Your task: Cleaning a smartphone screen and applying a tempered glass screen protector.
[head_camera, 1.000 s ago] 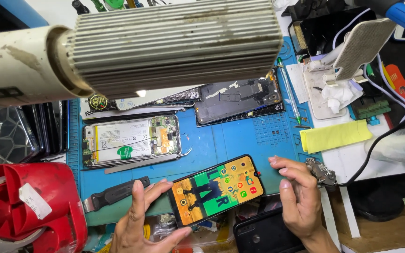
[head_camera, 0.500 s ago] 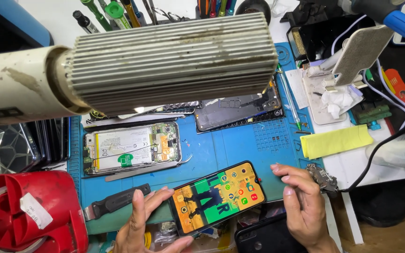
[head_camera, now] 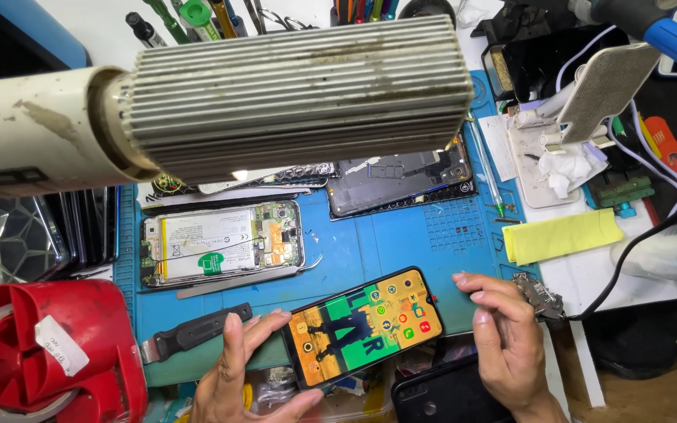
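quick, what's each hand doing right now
Left hand: open, fingers cradling the lit black smartphone with the colourful screen.
Right hand: loosely curled, holding nothing, fingertips just right of the smartphone.

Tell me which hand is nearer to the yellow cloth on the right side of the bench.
Right. The right hand rests just below and left of the yellow cloth, apart from it. The left hand is far off to the left, holding the lit phone at its lower left end.
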